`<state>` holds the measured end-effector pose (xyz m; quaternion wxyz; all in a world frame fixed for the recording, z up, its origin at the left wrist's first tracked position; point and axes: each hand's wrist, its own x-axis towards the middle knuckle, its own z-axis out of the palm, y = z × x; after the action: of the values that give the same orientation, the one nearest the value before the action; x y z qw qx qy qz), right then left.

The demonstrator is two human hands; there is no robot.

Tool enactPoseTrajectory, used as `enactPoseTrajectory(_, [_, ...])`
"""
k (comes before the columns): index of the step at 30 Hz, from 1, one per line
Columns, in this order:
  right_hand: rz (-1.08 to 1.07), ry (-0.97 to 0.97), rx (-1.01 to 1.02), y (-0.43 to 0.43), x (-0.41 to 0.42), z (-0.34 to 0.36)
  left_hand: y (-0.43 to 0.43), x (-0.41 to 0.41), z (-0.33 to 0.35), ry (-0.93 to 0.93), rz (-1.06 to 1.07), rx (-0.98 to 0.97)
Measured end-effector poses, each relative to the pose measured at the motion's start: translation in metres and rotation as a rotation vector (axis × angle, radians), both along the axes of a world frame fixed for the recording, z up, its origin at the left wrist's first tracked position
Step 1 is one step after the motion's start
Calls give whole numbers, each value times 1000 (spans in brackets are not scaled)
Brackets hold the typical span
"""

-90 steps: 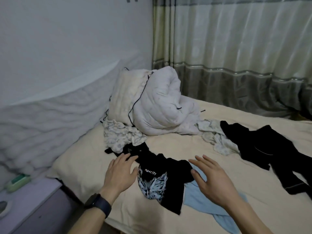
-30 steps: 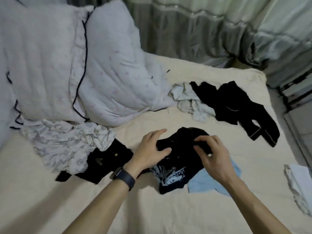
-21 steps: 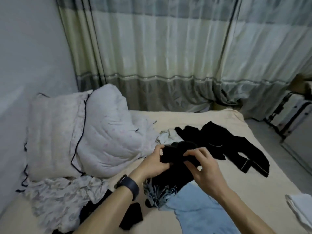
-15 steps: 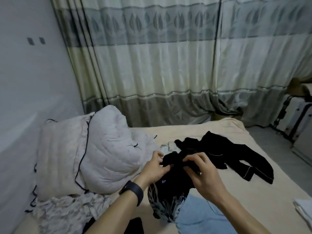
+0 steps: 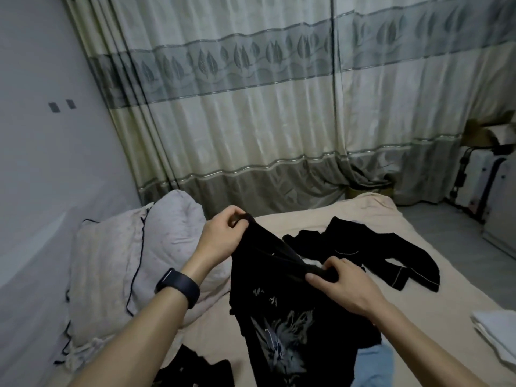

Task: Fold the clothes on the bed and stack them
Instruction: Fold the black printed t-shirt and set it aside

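Black T-shirt (image 5: pixel 290 314) w/ pale winged print is held up over the bed (image 5: pixel 435 317), print side toward the camera, lower part hanging down to approx 6 o'clock of the frame; can't tell if its hem touches the sheet. Left grip (image 5: pixel 220 238), at 11 o'clock of the shirt, pinches the top edge btwn thumb & curled fingers; dark wristband (image 5: pixel 178 286) on that wrist. Right grip (image 5: pixel 343 289), at 2 o'clock of the shirt & lower than the left, has fingers curled round a bunched fold of the same edge. On the bed beyond, at 1 o'clock, a black garment w/ thin pale piping (image 5: pixel 363 252) lies spread out. Light blue cloth (image 5: pixel 374 367) shows at 5 o'clock, partly behind the shirt. Another black piece (image 5: pixel 195 370) at 7 o'clock by the frame's bottom edge. Pale quilt (image 5: pixel 134 261) heaped at 9 o'clock near the wall. White folded cloth (image 5: pixel 497 333) at 3 o'clock, frame's right edge. Curtain (image 5: pixel 251 121) hangs past the bed's far end.
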<state>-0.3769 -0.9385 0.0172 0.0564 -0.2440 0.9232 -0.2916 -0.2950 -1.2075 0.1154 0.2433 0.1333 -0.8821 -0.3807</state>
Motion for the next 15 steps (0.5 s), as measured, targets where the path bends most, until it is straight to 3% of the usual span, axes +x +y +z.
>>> enactPoseTrajectory(4, [35, -46, 49, -11, 5, 34, 9, 11, 23, 31, -86, -86])
enactPoseTrajectory(10, [104, 102, -127, -77, 40, 74, 9, 33, 53, 94, -160, -245])
enactPoseTrajectory(13, [143, 309, -18, -103, 51, 78, -11, 47, 65, 77, -159, -370])
enactPoseTrajectory(15, [153, 378, 132, -110, 52, 83, -36, 59, 68, 20, -131, -579])
